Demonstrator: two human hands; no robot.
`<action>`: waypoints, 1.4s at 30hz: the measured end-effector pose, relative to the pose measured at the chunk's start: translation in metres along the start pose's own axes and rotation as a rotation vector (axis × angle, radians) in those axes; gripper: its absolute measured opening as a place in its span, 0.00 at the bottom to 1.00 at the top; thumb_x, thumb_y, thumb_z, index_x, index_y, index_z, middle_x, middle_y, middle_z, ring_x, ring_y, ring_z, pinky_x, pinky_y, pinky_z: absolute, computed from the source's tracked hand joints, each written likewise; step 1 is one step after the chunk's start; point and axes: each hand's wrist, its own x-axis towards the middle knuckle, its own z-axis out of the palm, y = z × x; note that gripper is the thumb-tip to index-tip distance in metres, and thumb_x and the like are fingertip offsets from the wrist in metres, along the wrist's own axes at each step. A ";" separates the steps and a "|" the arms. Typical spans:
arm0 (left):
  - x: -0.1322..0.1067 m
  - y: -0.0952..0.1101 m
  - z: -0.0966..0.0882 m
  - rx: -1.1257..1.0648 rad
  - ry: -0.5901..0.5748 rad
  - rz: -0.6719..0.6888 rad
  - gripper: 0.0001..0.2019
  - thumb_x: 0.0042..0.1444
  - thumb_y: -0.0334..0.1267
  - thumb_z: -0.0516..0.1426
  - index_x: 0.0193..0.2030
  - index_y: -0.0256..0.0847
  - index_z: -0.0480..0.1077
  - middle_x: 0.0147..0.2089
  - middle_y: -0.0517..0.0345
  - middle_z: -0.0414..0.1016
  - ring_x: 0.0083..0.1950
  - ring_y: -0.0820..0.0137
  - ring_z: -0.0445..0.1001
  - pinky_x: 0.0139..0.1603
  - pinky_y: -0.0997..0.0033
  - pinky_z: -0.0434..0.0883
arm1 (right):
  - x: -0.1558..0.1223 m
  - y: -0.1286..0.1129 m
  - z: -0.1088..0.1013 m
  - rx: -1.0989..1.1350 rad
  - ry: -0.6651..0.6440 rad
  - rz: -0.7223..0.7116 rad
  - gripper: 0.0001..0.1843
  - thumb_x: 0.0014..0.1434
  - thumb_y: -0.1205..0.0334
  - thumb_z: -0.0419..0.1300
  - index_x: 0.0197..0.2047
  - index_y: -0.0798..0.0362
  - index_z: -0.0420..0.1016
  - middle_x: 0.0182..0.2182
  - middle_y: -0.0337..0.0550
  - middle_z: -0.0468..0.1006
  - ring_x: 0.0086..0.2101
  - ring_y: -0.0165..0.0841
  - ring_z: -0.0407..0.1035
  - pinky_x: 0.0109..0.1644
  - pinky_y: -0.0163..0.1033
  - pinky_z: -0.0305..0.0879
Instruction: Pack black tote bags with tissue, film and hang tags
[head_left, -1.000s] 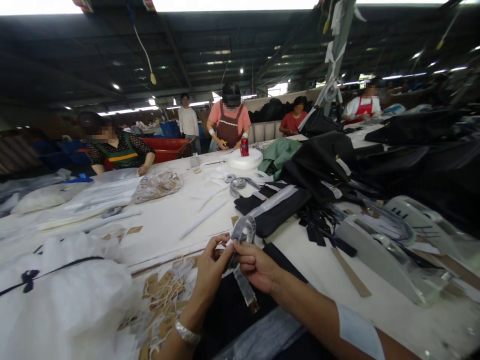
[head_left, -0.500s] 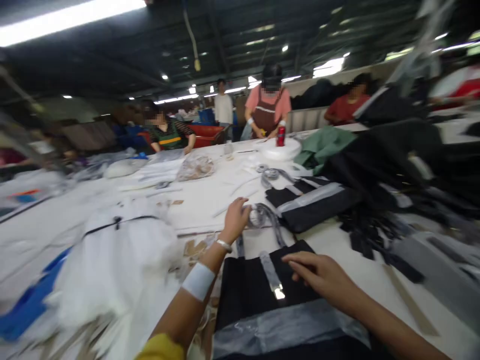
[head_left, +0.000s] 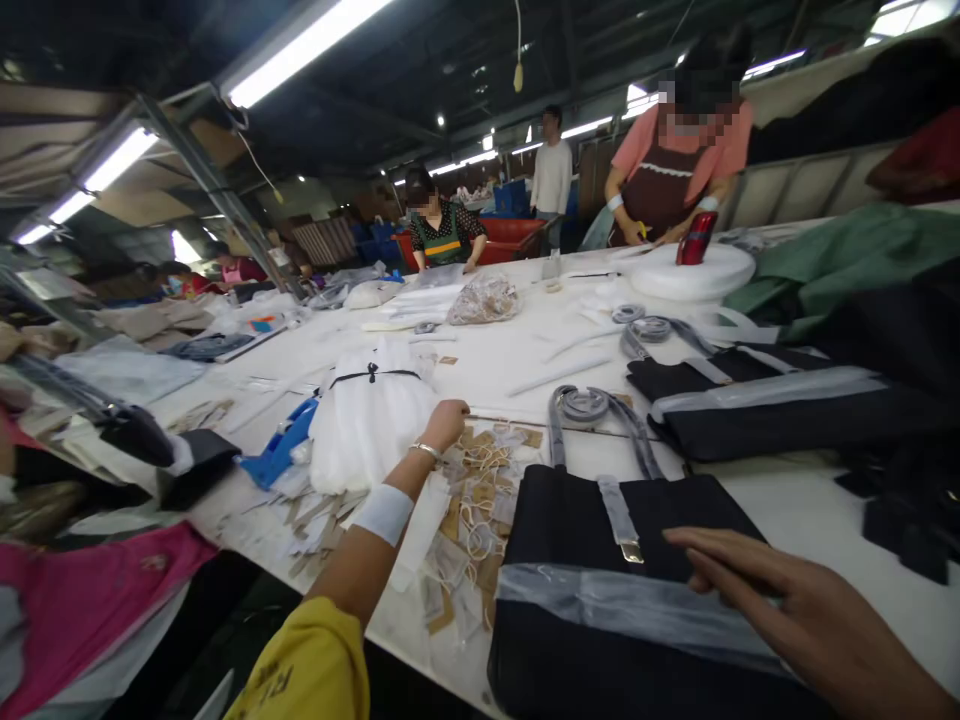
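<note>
My left hand, with a bracelet and a white wrist band, is over the table beside a tied bundle of white foam strips. Its fingers curl away from me, and whatever they may hold is hidden. Just below it lie many tan and clear tags with strings. My right hand hovers over the right part of a black handbag, fingers stretched out and holding nothing. The bag has wrapped grey handles, a clasp strap in film and a film-covered band.
Another black bag lies behind on the right. Green cloth, a white foam roll and a red can are farther back. Co-workers stand across the table. A blue tape dispenser sits left of the bundle.
The view has swung left. My left hand has moved from beside the bag's coiled handles to the foam bundle and tags. My right hand still hovers over the bag.
</note>
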 end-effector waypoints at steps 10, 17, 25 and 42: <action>0.026 0.006 0.038 0.245 -0.076 -0.081 0.16 0.62 0.42 0.57 0.54 0.36 0.69 0.54 0.48 0.71 0.52 0.62 0.73 0.52 0.53 0.73 | -0.012 -0.027 0.003 0.092 -0.056 -0.008 0.18 0.62 0.48 0.57 0.48 0.45 0.82 0.41 0.48 0.82 0.35 0.39 0.76 0.42 0.40 0.74; 0.036 0.000 0.017 0.097 -0.051 -0.031 0.15 0.63 0.42 0.57 0.53 0.37 0.69 0.53 0.49 0.72 0.51 0.63 0.73 0.51 0.55 0.73 | -0.016 -0.029 -0.003 0.117 -0.055 0.007 0.18 0.62 0.47 0.57 0.45 0.46 0.82 0.37 0.47 0.82 0.35 0.39 0.76 0.43 0.41 0.72; 0.017 0.014 -0.036 -0.463 -0.019 0.073 0.08 0.62 0.38 0.55 0.38 0.34 0.69 0.36 0.51 0.77 0.38 0.70 0.77 0.42 0.67 0.76 | 0.001 -0.041 0.005 0.196 -0.078 -0.030 0.18 0.63 0.49 0.55 0.47 0.49 0.81 0.40 0.47 0.82 0.36 0.37 0.75 0.43 0.39 0.71; -0.045 0.075 -0.078 -0.641 -0.007 0.333 0.12 0.59 0.40 0.55 0.47 0.36 0.68 0.40 0.48 0.80 0.39 0.68 0.79 0.40 0.69 0.76 | 0.141 -0.055 0.120 0.132 0.076 -0.195 0.18 0.59 0.65 0.57 0.52 0.55 0.78 0.51 0.52 0.78 0.52 0.42 0.71 0.55 0.47 0.68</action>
